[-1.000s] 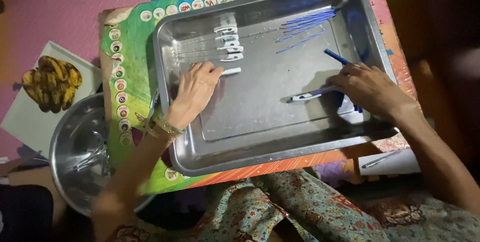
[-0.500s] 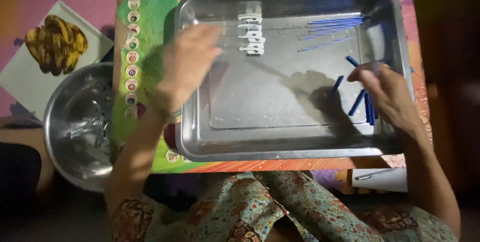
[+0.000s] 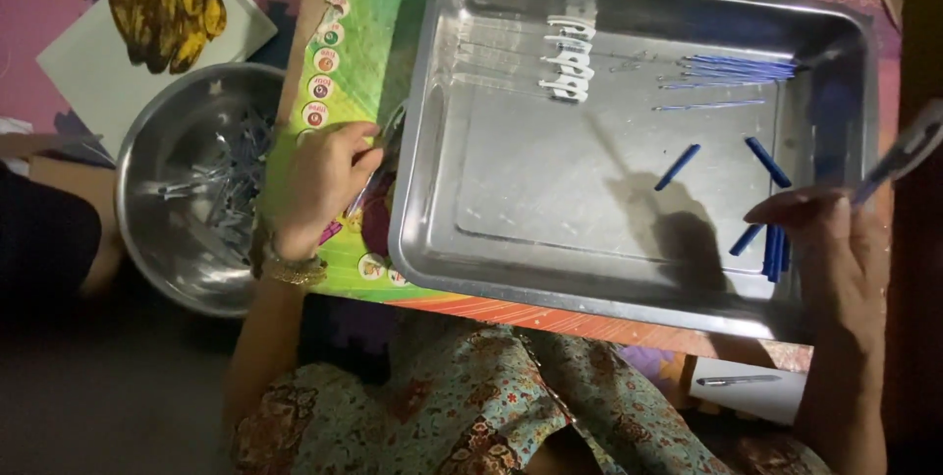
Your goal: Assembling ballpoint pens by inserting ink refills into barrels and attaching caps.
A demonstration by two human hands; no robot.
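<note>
The right hand (image 3: 835, 239) holds a pen (image 3: 899, 159) in a closed grip above the metal tray's (image 3: 629, 293) right edge, beside loose blue caps (image 3: 771, 249). The left hand (image 3: 319, 180), curled at the tray's left rim, pinches something too unclear to identify. The tray's middle lies open; white pieces (image 3: 570, 62) and thin blue refills (image 3: 732, 70) line its far side.

The tray (image 3: 629, 269) was bare metal, smooth and dully reflective, as was the round bowl (image 3: 162, 239). The short blue caps (image 3: 678, 167) looked like matt plastic. A glossy printed sheet (image 3: 354, 62) covered the desk. The patterned garment (image 3: 491, 416) was soft cloth.
</note>
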